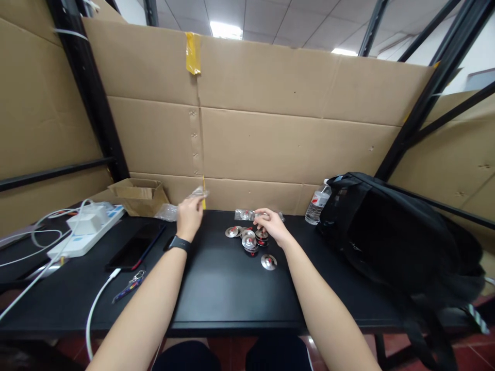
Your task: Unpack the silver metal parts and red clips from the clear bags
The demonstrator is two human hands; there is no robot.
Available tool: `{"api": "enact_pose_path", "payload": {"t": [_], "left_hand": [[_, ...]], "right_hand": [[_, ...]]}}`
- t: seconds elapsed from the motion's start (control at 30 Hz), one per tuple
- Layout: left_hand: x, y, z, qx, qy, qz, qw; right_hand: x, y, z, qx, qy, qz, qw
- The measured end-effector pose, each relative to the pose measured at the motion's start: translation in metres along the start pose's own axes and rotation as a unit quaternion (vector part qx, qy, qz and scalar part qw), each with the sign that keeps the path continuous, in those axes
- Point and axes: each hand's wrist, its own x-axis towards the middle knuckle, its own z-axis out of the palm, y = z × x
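Note:
My left hand (189,215) is raised a little over the black table (216,288), its fingers closed on a small clear plastic bag (198,194). My right hand (270,224) rests on the table at a cluster of several small shiny metal discs (247,239), its fingers pinched around one of them. One more disc (268,262) lies apart, nearer to me. Another clear plastic bag (245,214) lies just behind the discs. A dark watch is on my left wrist.
A black backpack (390,232) fills the table's right side, with a water bottle (317,204) beside it. At left are a phone (136,246), keys (129,286), a white power strip (83,232) with cables, and an open cardboard box (137,195). Cardboard walls enclose the back.

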Motion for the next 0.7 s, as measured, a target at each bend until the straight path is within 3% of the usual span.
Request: {"api": "enact_pose_path", "payload": {"t": [0.1,0.2,0.27,0.37,0.47,0.7], "left_hand": [[0.000,-0.038,-0.013,0.085,0.032,-0.126,0.988],[-0.005,-0.059,-0.014,0.140,-0.019,-0.246,0.959],[-0.008,-0.062,-0.009,0.153,-0.067,-0.284,0.944],[-0.009,-0.058,0.000,0.157,-0.108,-0.271,0.943],[-0.008,-0.054,0.007,0.163,-0.110,-0.223,0.955],[-0.009,-0.056,0.014,0.120,-0.112,-0.194,0.967]], "right_hand": [[0.002,0.003,-0.004,-0.028,0.006,-0.012,1.000],[0.006,0.009,-0.008,-0.071,0.008,-0.035,0.997],[0.010,0.016,-0.010,-0.133,0.019,-0.062,0.989],[0.013,0.027,-0.012,-0.265,0.054,-0.124,0.955],[0.015,0.036,-0.011,-0.352,0.063,-0.151,0.922],[0.015,0.046,-0.011,-0.379,0.053,-0.028,0.923]]}}
